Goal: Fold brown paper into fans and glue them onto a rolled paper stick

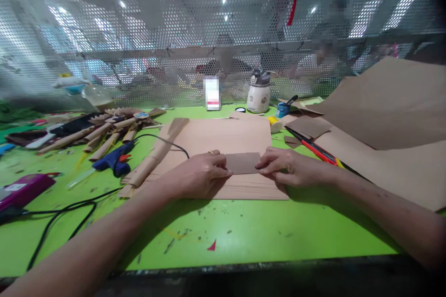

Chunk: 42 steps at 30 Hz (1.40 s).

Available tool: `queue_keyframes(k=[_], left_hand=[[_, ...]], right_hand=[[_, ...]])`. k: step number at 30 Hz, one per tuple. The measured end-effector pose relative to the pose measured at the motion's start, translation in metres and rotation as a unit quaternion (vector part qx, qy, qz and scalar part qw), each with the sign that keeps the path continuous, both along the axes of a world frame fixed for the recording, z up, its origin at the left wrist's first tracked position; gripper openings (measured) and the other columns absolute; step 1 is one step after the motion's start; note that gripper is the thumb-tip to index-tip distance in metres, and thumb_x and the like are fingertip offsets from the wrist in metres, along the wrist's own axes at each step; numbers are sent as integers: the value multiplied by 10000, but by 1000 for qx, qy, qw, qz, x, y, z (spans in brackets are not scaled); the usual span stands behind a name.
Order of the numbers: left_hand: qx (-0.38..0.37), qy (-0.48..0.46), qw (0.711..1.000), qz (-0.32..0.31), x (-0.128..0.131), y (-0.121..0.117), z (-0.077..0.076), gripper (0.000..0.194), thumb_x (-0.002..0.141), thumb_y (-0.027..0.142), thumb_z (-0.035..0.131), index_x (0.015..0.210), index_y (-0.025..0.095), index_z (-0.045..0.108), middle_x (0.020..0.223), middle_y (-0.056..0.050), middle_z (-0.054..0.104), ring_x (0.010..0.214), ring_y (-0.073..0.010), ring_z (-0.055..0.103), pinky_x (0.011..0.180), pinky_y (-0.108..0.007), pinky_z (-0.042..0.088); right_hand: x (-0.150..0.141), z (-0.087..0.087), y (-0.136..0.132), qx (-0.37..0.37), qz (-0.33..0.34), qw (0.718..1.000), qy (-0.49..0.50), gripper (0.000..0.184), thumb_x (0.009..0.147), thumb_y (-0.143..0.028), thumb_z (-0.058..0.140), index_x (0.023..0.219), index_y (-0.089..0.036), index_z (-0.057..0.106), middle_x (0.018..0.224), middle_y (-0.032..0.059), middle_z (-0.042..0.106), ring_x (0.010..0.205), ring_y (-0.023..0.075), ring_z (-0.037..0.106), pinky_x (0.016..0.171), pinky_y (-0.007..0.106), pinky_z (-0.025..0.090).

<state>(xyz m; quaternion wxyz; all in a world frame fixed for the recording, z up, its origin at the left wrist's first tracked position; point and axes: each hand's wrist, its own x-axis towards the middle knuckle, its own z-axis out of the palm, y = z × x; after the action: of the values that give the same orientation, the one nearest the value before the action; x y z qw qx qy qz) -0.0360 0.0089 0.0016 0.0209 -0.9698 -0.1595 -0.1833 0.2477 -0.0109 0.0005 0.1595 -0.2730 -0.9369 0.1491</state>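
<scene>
A small rectangle of brown kraft paper [243,163] lies between my two hands, over a stack of larger kraft sheets [223,134]. My left hand [205,171], with a ring on one finger, pinches the strip's left end. At the other end, the fingers of my right hand [282,165] are closed on the paper's right edge. Left of the stack rests a rolled paper tube [149,160], partly on the sheets. Beyond it a blue glue gun [113,158] lies on the green table [244,232].
Several paper rolls [111,130] lie at the left, near a purple device [26,192] with a black cable. A white bottle [258,93], yellow thread spool [274,124], blue jar [283,110] and red cutter [318,150] stand or lie beyond. Large kraft sheets [390,106] cover the right.
</scene>
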Motion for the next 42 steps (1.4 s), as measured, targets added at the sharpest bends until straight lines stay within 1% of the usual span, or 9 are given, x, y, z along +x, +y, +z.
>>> queue_keyframes(k=[3,13,18,22,25,30,34,37,42], left_hand=[[-9,38,999,4,0,-1,2,239,881,188,452,847,174,688,760,-74,561,702,-157,539,603,-266,442],[-21,48,999,12,-2,0,3,203,859,186,486,861,186,688,813,-78,557,744,-166,523,627,-273,436],[-20,49,998,28,2,-6,5,212,852,165,476,745,167,659,774,-70,551,737,-167,508,628,-279,422],[-38,31,998,27,7,-9,4,201,852,181,491,730,157,649,789,-71,572,771,-168,521,672,-285,436],[-32,9,998,51,13,-6,-4,201,861,237,507,761,145,656,806,-80,590,792,-174,536,680,-284,446],[46,24,993,109,27,-3,-16,181,857,217,495,779,137,638,762,-72,569,683,-170,521,600,-293,429],[108,67,987,103,36,-9,-16,127,833,126,507,784,125,624,759,-77,580,702,-191,524,609,-315,436],[132,65,984,98,37,-13,-14,152,851,110,478,780,111,613,769,-88,585,699,-190,521,647,-341,448],[119,33,988,96,34,-13,-8,120,854,115,485,862,115,605,782,-77,562,747,-199,488,678,-349,437]], right_hand=[[-1,1,-2,5,-5,1000,-5,288,846,-73,504,999,-174,726,1077,98,660,983,197,578,915,371,448],[0,2,-3,-20,-23,1000,5,316,799,-47,515,990,-179,730,1086,96,666,1003,208,581,897,387,469],[1,-3,-2,-56,-77,993,73,276,727,-16,532,820,-166,744,991,83,689,903,193,628,816,332,514],[-7,-6,-5,19,-128,985,111,210,794,-72,536,868,-143,719,898,96,669,835,196,604,747,339,511],[-20,-4,-11,99,-127,985,62,173,836,-129,548,914,-124,702,899,121,637,881,221,555,752,360,484],[-38,-10,-17,161,-88,981,-62,177,859,-124,501,824,-135,674,843,111,614,778,200,509,640,326,437],[-41,-22,-14,219,-101,965,-107,187,848,-81,474,762,-125,634,801,109,595,754,199,474,629,331,411],[-41,-26,-12,239,-95,962,-88,172,862,-68,459,810,-109,618,812,114,595,765,198,469,630,327,401],[-39,-18,-15,211,-106,971,-26,174,873,-74,451,825,-134,607,781,85,564,727,180,456,594,304,369]])
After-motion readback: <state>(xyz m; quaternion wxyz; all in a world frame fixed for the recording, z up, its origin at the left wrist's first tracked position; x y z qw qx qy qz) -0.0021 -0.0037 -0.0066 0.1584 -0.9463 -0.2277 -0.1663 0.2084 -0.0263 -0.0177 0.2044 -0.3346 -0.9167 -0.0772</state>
